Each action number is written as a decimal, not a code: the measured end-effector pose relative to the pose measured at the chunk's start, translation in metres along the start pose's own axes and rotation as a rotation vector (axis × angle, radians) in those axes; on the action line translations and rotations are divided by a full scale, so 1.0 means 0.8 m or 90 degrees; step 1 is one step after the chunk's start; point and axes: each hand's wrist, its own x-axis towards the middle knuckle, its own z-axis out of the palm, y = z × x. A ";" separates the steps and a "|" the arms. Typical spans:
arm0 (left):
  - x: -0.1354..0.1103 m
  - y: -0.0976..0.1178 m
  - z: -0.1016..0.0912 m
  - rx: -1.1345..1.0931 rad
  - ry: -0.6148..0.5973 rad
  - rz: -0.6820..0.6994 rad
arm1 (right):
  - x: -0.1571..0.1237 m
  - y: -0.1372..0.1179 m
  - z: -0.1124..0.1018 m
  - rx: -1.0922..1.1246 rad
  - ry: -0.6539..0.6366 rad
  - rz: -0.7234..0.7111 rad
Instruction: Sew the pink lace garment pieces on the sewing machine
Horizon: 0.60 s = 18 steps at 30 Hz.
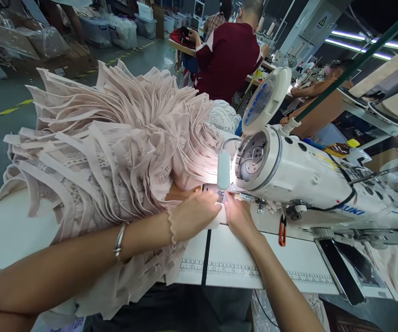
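Note:
A white sewing machine (299,175) stands on the white table (240,263), its lamp (224,169) lit over the needle. My left hand (194,214) lies flat on a pale pink fabric piece just left of the needle, fingers pressed together. Opposite it, my right hand (238,214) rests on the same piece under the machine head, fingertips at the presser foot. What the fingers pinch is washed out by the lamp glare. A big heap of pale pink lace pieces (116,138) is stacked on the table behind my left arm.
Red-handled snips (282,230) hang at the machine's front. A dark phone (340,269) lies on the table at right. A person in a maroon top (228,57) sits at another table beyond. Plastic bags and bins line the far floor.

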 end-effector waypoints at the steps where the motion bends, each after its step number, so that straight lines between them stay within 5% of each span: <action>1: -0.012 0.008 -0.003 0.001 -0.043 0.037 | -0.001 0.003 0.001 0.002 0.016 0.000; 4: -0.045 0.029 -0.001 0.065 -0.063 0.079 | -0.006 0.021 0.004 -0.058 0.113 0.066; 8: -0.060 0.026 0.020 0.150 -0.029 0.014 | -0.020 0.056 -0.007 -0.134 0.171 0.149; 14: -0.011 -0.012 0.028 0.177 -0.028 -0.023 | -0.056 0.070 -0.025 -0.232 0.134 0.054; 18: 0.016 -0.015 0.023 0.214 -0.032 0.093 | -0.065 0.069 -0.018 -0.226 0.194 0.075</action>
